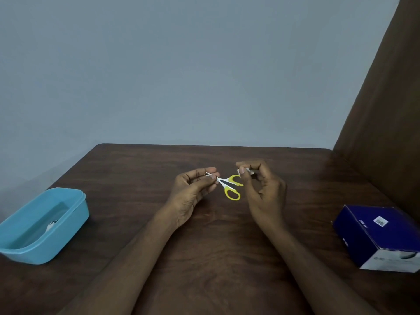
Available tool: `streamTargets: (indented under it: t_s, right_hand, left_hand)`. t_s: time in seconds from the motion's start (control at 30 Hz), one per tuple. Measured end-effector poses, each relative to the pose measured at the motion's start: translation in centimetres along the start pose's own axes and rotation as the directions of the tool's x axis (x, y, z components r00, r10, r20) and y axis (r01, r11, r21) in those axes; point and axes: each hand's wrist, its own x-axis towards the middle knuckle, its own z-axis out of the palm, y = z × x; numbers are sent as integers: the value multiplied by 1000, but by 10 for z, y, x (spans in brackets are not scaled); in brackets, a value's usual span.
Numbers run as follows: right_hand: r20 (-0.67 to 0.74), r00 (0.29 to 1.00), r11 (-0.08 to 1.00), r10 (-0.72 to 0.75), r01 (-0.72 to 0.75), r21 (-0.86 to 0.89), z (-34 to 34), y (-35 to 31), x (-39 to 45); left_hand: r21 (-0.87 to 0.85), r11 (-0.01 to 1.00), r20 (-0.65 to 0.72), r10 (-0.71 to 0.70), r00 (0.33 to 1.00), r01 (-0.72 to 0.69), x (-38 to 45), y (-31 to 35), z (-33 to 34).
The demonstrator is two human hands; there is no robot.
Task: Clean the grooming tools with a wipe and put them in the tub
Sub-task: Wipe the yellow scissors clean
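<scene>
Small scissors (229,185) with yellow handles hang above the middle of the table, blades slightly apart. My left hand (193,189) pinches the blade tips between thumb and fingers. My right hand (261,189) pinches a small white wipe (248,172) between thumb and forefinger, held against the upper yellow handle loop. A light blue tub (68,201) stands at the left of the table, with a small white item lying inside it.
A dark blue and white box (377,237) sits at the right edge of the dark wooden table (204,258). A brown panel (386,110) rises at the far right, and a grey wall stands behind the table.
</scene>
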Motion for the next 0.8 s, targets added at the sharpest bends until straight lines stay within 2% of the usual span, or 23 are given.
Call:
streamTargets:
  t_s: [0.07, 0.13, 0.23, 0.3, 0.37, 0.5, 0.6, 0.7, 0.8]
  right_hand:
    - [-81, 996, 998, -22, 18, -56, -1, 2, 2]
    - [-83, 995, 997, -55, 50, -66, -2, 2, 3]
    - [69, 987, 977, -148, 157, -146, 3, 1, -1]
    - [187, 957, 938, -222, 261, -228, 11, 2, -5]
    - [228, 941, 897, -249, 313, -312, 14, 6, -5]
    - [192, 961, 886, -201, 262, -383, 8, 13, -3]
    - [186, 965, 894, -185, 244, -377, 9, 12, -5]
    - [226, 950, 898, -217, 285, -336, 16, 8, -7]
    - [254, 943, 893, -216, 296, -339, 14, 11, -8]
  left_hand:
    - [37, 999, -10, 26, 1000, -25, 0, -2, 1]
    - [77, 996, -4, 52, 999, -52, 0, -4, 2]
    - [154, 982, 13, 113, 994, -114, 1, -8, 2]
    - [193, 972, 30, 129, 991, -133, 1, -10, 2]
    - [210, 968, 28, 133, 991, -136, 1, -10, 2]
    - [181, 974, -49, 146, 988, -134, 3, -7, 1]
    - [193, 973, -32, 137, 990, -128, 3, -8, 1]
    - [220, 966, -16, 145, 989, -138, 2, -9, 2]
    - [169, 976, -77, 154, 985, -140, 4, -7, 1]
